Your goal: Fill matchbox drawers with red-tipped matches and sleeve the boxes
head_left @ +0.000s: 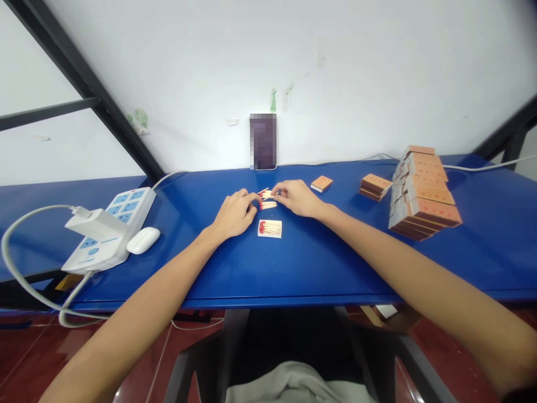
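Note:
Two small groups of red-tipped matches lie on the blue table; the nearer group [268,205] is a neat row, the farther one [265,194] looser. My left hand [238,212] is at their red-tipped end, fingers curled, thumb and index finger slightly apart. At the opposite end, my right hand [295,198] pinches at the farther group's match ends; what sits between its fingertips is too small to make out. Just nearer to me lies an open white matchbox tray [269,228] filled with matches. An orange matchbox cover [321,183] rests beyond my right hand.
On the right stand a tall stack of matchboxes [432,201] and a smaller stack [375,186]. A power strip [121,224] with a charger and a white earbud case [143,240] sit at left. A dark phone [264,141] leans on the wall.

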The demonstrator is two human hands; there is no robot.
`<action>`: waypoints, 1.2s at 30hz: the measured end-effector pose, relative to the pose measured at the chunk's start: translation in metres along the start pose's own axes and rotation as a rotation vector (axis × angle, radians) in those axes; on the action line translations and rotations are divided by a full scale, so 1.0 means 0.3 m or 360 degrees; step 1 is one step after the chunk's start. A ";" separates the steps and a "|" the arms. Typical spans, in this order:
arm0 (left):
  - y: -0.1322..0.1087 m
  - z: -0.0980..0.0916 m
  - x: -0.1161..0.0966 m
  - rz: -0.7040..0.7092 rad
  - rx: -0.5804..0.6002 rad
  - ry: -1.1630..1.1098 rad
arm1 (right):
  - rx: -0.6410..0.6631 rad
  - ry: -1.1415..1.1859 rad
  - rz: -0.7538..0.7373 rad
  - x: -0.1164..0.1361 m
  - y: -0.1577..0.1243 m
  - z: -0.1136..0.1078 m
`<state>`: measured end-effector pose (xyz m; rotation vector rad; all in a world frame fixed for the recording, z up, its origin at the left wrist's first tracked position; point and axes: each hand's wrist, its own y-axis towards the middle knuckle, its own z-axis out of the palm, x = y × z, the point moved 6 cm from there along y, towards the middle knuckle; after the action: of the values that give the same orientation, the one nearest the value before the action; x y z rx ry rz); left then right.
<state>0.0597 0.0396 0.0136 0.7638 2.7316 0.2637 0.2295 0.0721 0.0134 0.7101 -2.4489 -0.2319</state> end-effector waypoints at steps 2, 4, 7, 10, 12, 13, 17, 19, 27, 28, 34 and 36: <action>0.000 0.001 0.001 0.0009 -0.0025 -0.0025 | 0.0024 0.0006 0.0023 0.000 0.004 -0.001; 0.000 0.001 0.000 0.0023 -0.0048 -0.0053 | 0.0040 0.0002 0.0043 0.003 0.003 -0.003; 0.000 -0.002 -0.001 0.0026 -0.0054 -0.0073 | 0.0085 -0.0057 0.0031 0.013 -0.001 -0.002; 0.000 -0.005 -0.003 0.0016 -0.0045 -0.0055 | 0.0129 -0.0149 -0.0020 0.024 -0.007 0.004; -0.001 -0.006 -0.005 0.0025 -0.0044 -0.0037 | 0.0152 -0.0227 -0.0056 0.027 -0.009 0.013; -0.001 -0.007 -0.006 0.0031 -0.0045 -0.0034 | 0.0162 -0.0272 -0.0067 0.027 -0.010 0.018; -0.001 -0.007 -0.006 0.0036 -0.0051 -0.0067 | 0.0191 -0.0411 -0.0086 0.022 -0.011 0.032; -0.001 -0.007 -0.006 0.0031 -0.0048 -0.0075 | 0.0214 -0.0436 -0.0105 0.025 -0.013 0.033; 0.001 -0.006 -0.013 0.0078 -0.0042 -0.0063 | 0.0363 -0.0605 -0.0017 0.047 -0.041 0.035; 0.001 -0.006 -0.014 0.0084 -0.0049 -0.0066 | 0.0352 -0.0604 -0.0016 0.051 -0.044 0.033; -0.001 -0.022 -0.004 0.0027 -0.0177 -0.0198 | 0.0370 -0.0420 -0.0124 0.066 -0.057 0.024; -0.002 -0.023 -0.004 0.0026 -0.0174 -0.0230 | 0.0401 -0.0376 -0.0181 0.069 -0.061 0.023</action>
<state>0.0582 0.0379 0.0202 0.7449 2.5538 0.3444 0.2192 0.0457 0.0121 0.9811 -2.6951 -0.0517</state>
